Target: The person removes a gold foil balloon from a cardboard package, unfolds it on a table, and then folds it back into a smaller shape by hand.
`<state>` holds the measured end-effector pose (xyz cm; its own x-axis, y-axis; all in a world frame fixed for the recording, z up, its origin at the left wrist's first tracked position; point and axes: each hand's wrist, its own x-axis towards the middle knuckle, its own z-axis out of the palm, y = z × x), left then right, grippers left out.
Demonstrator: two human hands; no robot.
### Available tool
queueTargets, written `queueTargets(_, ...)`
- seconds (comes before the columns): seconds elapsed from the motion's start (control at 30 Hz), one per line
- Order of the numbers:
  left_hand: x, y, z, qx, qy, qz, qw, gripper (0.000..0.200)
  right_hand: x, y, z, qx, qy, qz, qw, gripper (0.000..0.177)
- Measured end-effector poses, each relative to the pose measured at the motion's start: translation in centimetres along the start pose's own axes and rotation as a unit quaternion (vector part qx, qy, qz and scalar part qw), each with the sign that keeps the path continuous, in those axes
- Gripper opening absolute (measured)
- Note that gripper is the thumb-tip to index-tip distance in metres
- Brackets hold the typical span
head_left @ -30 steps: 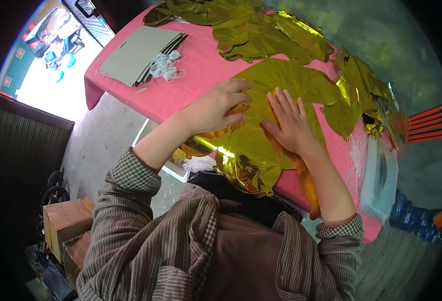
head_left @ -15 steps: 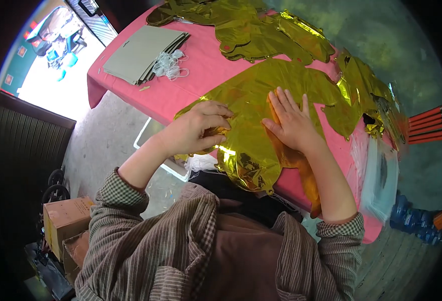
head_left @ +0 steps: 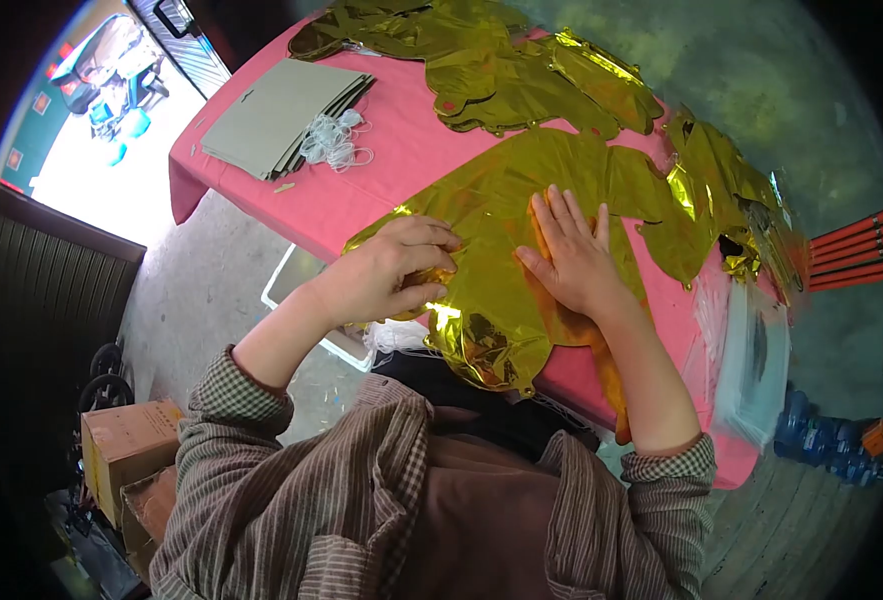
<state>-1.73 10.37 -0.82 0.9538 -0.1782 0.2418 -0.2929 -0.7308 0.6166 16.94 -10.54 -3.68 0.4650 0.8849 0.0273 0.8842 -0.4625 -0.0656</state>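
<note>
Two hands on one gold foil balloon (head_left: 581,165), so here's how it looks to me. It lies flat on the pink tabletop (head_left: 401,140), right in front of you, with one lobe hanging off the near edge toward your chest.

Your right hand (head_left: 571,260) is laid flat on the middle of it, fingers released and spread, pinning the foil down. Your left hand (head_left: 386,275) is at the balloon's left edge, just where the tabletop ends. Those fingers are clenched on a bunched bit of foil, with the thumb underneath.

My read is that you're mid-fold or mid-flatten: one hand anchors while the other gathers the edge. Whatever you do next, I'd say it calls for keeping that right palm planted so the slippery foil doesn't skate, and moving the pinched edge gently so it doesn't crease hard.

The balloon's long axis runs on a diagonal, from the overhanging lobe near you up and away to your right. The far end points at the gold pile (head_left: 521,70) at the back, and I can't tell for sure whether it touches it.

The card sheets (head_left: 276,110) and strings (head_left: 333,140) sit well apart, off to your left.
</note>
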Motion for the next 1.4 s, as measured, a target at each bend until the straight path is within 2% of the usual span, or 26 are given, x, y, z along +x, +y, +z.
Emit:
queueTargets(0.17, 0.2, 0.3, -0.4, -0.007, -0.003, 0.004, 1.0, 0.022, 0.1, -0.1, 0.0, 0.002, -0.004, 0.003, 1.0, 0.072)
queueTargets(0.23, 0.5, 0.7, -0.8, -0.033, -0.018, -0.027, 0.999, 0.022, 0.1, -0.2, -0.1, 0.001, -0.006, 0.007, 1.0, 0.072)
queueTargets(0.43, 2.2, 1.2, 0.1, 0.069, 0.044, 0.029, 0.996, 0.023, 0.0, -0.3, -0.2, 0.005, -0.016, 0.008, 1.0, 0.073)
queueTargets(0.53, 2.5, 0.4, 0.4, 0.08, 0.013, 0.06, 0.995, 0.022, 0.1, -0.3, -0.2, -0.001, -0.017, 0.007, 1.0, 0.073)
queueTargets(0.67, 1.8, 0.1, 0.1, 0.049, 0.016, 0.049, 0.997, 0.02, -0.1, -0.3, -0.2, -0.002, -0.013, 0.007, 1.0, 0.072)
queueTargets(0.73, 1.2, -0.1, -0.2, 0.03, 0.088, -0.002, 0.996, 0.013, 0.0, -0.3, -0.1, 0.0, -0.011, 0.006, 1.0, 0.072)
queueTargets(0.77, 0.8, 0.3, -0.5, 0.03, 0.087, -0.004, 0.996, 0.013, 0.0, -0.2, 0.0, 0.002, -0.007, 0.006, 1.0, 0.072)
queueTargets(0.83, -0.2, 2.1, -1.2, 0.029, 0.083, -0.131, 0.987, 0.012, 0.0, -0.2, 0.2, 0.006, -0.004, 0.005, 1.0, 0.072)
queueTargets(0.87, -0.7, 2.8, -1.3, 0.029, 0.083, -0.134, 0.987, 0.012, 0.0, -0.2, 0.2, 0.003, -0.002, 0.005, 1.0, 0.072)
queueTargets(0.93, -1.8, 3.9, -1.4, -0.023, 0.021, -0.151, 0.988, 0.018, 0.1, -0.2, 0.2, 0.001, -0.002, 0.003, 1.0, 0.071)
queueTargets(0.97, -2.2, 4.6, -1.5, -0.024, 0.02, -0.153, 0.988, 0.018, 0.0, -0.1, 0.3, 0.002, 0.0, 0.004, 1.0, 0.071)
queueTargets(1.03, -2.9, 5.7, -1.7, -0.07, -0.117, -0.273, 0.952, 0.017, 0.0, -0.1, 0.4, 0.001, 0.002, 0.001, 1.0, 0.071)
queueTargets(1.07, -3.4, 6.1, -1.3, -0.071, -0.115, -0.275, 0.952, 0.017, 0.0, -0.1, 0.4, -0.001, 0.002, 0.003, 1.0, 0.071)
queueTargets(1.13, -4.5, 6.2, 0.5, -0.116, -0.089, -0.335, 0.931, 0.024, 0.0, -0.1, 0.4, -0.002, 0.002, 0.001, 1.0, 0.071)
queueTargets(1.17, -5.6, 5.2, 2.7, -0.132, -0.004, -0.282, 0.95, 0.028, 0.0, -0.1, 0.3, -0.002, -0.001, 0.003, 1.0, 0.07)
queueTargets(1.2, -6.1, 4.6, 4.5, -0.132, -0.002, -0.285, 0.949, 0.028, 0.1, -0.2, 0.2, -0.003, -0.003, 0.007, 1.0, 0.07)
queueTargets(1.27, -6.0, 4.1, 7.0, -0.35, 0.159, -0.261, 0.885, 0.024, 0.1, -0.1, 0.3, -0.004, -0.001, 0.003, 1.0, 0.07)
queueTargets(1.3, -6.1, 3.9, 7.4, -0.451, 0.128, -0.286, 0.836, 0.018, 0.0, -0.1, 0.3, -0.004, 0.001, 0.002, 1.0, 0.07)
queueTargets(1.4, -6.0, 4.4, 8.1, -0.442, 0.083, -0.303, 0.841, 0.014, 0.1, 0.0, 0.4, -0.014, 0.0, 0.002, 1.0, 0.07)
